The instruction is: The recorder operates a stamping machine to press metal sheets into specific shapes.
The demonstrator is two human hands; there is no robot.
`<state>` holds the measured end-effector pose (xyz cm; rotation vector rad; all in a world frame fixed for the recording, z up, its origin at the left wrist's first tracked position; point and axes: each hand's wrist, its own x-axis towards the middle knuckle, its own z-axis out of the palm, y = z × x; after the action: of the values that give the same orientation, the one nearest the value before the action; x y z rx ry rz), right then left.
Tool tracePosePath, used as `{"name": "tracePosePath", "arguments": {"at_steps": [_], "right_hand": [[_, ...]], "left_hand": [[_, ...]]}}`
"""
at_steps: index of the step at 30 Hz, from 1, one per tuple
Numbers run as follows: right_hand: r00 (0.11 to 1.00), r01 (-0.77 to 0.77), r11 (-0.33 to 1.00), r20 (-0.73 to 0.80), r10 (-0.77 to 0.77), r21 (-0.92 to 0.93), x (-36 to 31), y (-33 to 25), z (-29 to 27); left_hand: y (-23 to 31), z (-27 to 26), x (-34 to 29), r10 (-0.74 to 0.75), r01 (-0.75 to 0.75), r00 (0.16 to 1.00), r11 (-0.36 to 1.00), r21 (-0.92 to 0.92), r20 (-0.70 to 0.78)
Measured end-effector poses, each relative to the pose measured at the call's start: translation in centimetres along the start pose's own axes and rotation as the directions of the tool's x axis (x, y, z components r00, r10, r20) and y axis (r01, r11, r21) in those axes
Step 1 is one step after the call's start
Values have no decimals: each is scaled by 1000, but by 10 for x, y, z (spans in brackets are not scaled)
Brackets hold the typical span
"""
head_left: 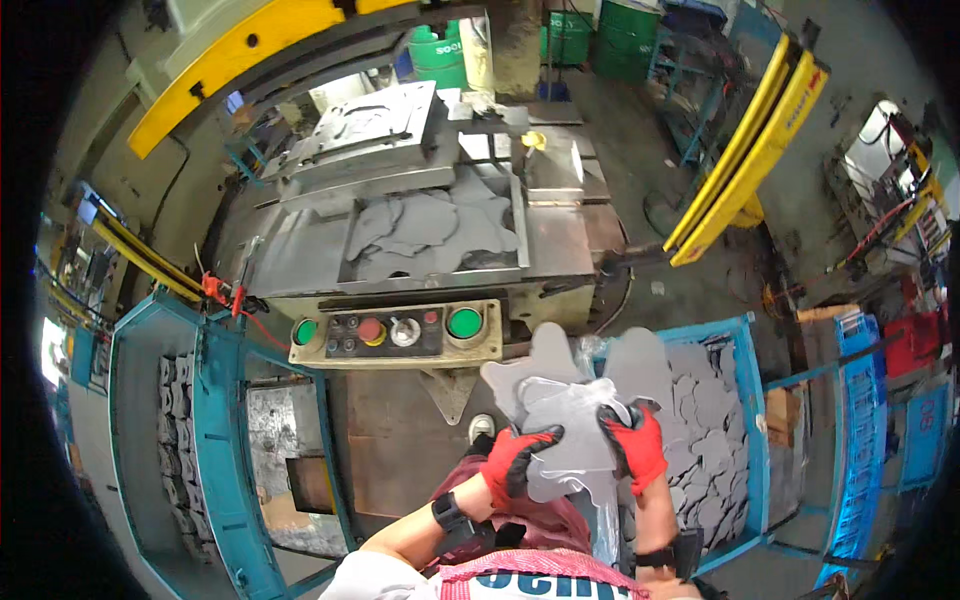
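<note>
Both my hands wear red and black gloves. Between them is a flat grey sheet-metal blank (565, 445) with rounded lobes, and crumpled clear plastic film (585, 391) lies over part of it. My left hand (518, 462) grips its left edge, fingers bent over the top. My right hand (634, 440) is closed at the opposite edge, touching the film. Another grey blank (640, 362) shows just beyond the right hand; whether it is held too, I cannot tell. Below and right stands a blue bin (752, 400) filled with similar grey blanks (705, 400).
Ahead is a press with a control panel (445, 345) bearing green buttons and a red one. Grey blanks (430, 225) lie in its metal tray (435, 283). Yellow guards (745, 150) flank it. At left, a blue bin (215, 440) holds stacked parts (178, 440).
</note>
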<state>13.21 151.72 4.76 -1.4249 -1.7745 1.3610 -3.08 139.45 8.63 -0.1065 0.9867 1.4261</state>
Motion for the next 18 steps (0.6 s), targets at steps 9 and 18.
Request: {"name": "tracePosePath", "arguments": {"at_steps": [9, 18], "right_hand": [[938, 145, 978, 336, -89, -148, 99, -140, 139], [949, 131, 942, 315, -29, -309, 225, -194, 262]], "left_hand": [[137, -70, -12, 544, -537, 826, 677, 503, 149], [276, -189, 129, 689, -831, 395, -14, 556, 608]]}}
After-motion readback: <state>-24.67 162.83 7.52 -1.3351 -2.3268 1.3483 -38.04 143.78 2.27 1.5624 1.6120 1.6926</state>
